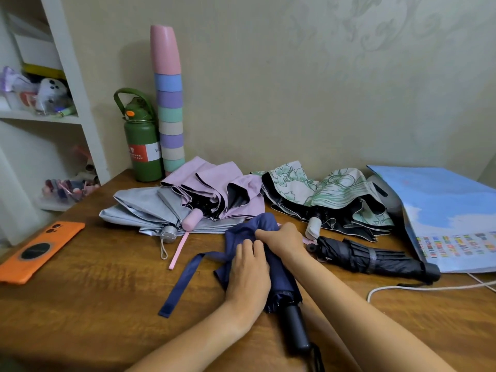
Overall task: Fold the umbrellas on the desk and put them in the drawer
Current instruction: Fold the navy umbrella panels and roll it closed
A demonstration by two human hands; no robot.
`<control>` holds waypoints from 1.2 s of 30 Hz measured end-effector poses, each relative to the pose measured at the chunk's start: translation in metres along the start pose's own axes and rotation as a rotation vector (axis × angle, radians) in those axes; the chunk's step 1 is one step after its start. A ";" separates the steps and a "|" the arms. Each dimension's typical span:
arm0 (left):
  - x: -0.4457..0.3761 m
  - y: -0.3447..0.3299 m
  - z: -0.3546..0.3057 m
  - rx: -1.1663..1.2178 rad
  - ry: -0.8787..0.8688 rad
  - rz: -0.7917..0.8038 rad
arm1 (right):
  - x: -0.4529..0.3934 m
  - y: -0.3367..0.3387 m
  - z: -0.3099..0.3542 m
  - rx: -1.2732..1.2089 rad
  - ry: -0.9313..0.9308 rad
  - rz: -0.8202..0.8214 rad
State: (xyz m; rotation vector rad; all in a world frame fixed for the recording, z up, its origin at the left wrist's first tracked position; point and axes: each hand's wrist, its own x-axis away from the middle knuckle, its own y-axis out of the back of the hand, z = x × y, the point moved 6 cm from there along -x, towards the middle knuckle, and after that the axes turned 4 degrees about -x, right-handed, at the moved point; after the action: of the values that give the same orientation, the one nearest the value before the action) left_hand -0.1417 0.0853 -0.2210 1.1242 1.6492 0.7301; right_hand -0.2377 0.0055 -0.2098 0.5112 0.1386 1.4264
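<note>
At the near desk edge, navy umbrella (pixel 271 275) lies handle toward the person, its strap (pixel 185 280) trailing loose to the left. Left hand (pixel 248 272) lies across the canopy, fingers curled lightly over the cloth, presumably to pin the pleats; right hand (pixel 281 238) pinches fabric near the tip, likely gathering folds before wrapping. Hands close together, both on this umbrella. Just right of it: black umbrella (pixel 375 257), already rolled and strapped. Beyond: grey umbrella (pixel 150 208), pink umbrella (pixel 214 186) overlapping it, and floral umbrella (pixel 327 197), all collapsed but loose, unfolded. Drawer not in view. Against the wall: green flask (pixel 142 146) and stacked cups (pixel 169 103). Judgement: task early, one of five tidy
</note>
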 end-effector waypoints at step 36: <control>-0.034 0.032 0.033 0.838 0.567 0.404 | 0.011 -0.003 0.025 -0.224 -0.016 0.218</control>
State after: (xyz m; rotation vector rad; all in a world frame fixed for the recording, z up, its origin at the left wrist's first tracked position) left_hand -0.0970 0.0650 -0.1915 2.0166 2.3438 0.6462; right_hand -0.2229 0.0100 -0.1863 0.3597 -0.0925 1.6272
